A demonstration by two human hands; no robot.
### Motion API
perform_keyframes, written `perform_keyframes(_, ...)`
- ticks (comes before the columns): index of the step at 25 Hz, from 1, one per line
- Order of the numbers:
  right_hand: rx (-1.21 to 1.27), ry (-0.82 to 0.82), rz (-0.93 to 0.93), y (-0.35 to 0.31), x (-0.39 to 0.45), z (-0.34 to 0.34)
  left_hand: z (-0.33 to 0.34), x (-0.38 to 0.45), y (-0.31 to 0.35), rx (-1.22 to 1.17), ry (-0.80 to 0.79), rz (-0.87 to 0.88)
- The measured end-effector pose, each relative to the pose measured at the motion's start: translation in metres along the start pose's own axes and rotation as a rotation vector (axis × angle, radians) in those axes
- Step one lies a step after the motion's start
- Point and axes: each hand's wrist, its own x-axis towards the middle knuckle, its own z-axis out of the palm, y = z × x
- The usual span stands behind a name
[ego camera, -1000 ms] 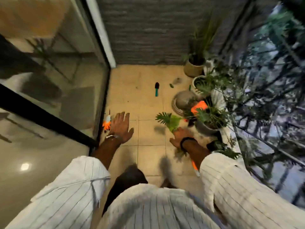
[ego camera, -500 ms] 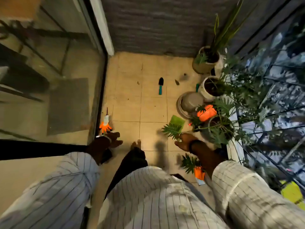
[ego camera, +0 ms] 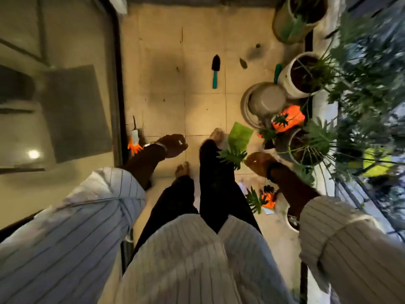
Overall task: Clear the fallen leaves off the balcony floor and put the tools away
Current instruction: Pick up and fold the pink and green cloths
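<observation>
Head view showed the right hand (ego camera: 257,162) clutching leaves (ego camera: 233,155); the trowel (ego camera: 215,72) beyond the leaves still lay out.

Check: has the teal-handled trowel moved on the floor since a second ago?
No. The trowel still lies on the same tile, left of the overturned grey pot; only the camera has tilted.

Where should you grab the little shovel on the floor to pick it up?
Probably by the teal handle of the trowel, coming straight down from above. It lies flat on the tile with its black blade pointing away from the person, so the handle end is nearest, with bare floor on both sides.
</observation>
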Motion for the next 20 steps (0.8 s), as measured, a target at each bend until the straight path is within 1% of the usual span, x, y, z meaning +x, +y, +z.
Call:
perform_keyframes(2, 0.096, 0.025, -0.009, 0.015, 0.059, -0.035, -0.010, 0.040, 0.011, -0.008, -0.030, -0.014)
perform_keyframes(3, 0.121, 0.046, -0.006, 0.024, 0.090, -0.049, -0.015, 0.064, 0.013, 0.005, -0.075, -0.014)
perform_keyframes(4, 0.146, 0.032, -0.003, 0.035, 0.126, -0.061, -0.020, 0.088, 0.016, 0.032, -0.107, -0.015)
perform_keyframes(6, 0.138, -0.001, 0.003, 0.052, 0.191, -0.081, -0.026, 0.150, 0.020, 0.012, -0.120, -0.022)
perform_keyframes(8, 0.141, 0.002, -0.007, 0.067, 0.250, -0.088, -0.027, 0.203, 0.029, -0.008, -0.112, -0.022)
perform_keyframes(9, 0.102, -0.014, -0.003, 0.070, 0.281, -0.090, -0.025, 0.235, 0.034, -0.015, -0.110, -0.027)
perform_keyframes(12, 0.175, -0.025, 0.102, 0.088, 0.383, -0.061, -0.003, 0.328, 0.038, -0.055, -0.080, -0.035)
perform_keyframes(15, 0.220, -0.085, 0.157, 0.103, 0.470, 0.001, 0.032, 0.410, 0.028, -0.133, -0.092, -0.044)
perform_keyframes(18, 0.371, -0.144, 0.212, 0.110, 0.529, 0.059, 0.061, 0.453, 0.008, -0.140, -0.123, -0.063)
perform_keyframes(20, 0.415, -0.157, 0.229, 0.109, 0.568, 0.086, 0.084, 0.473, -0.015, -0.070, -0.162, -0.064)
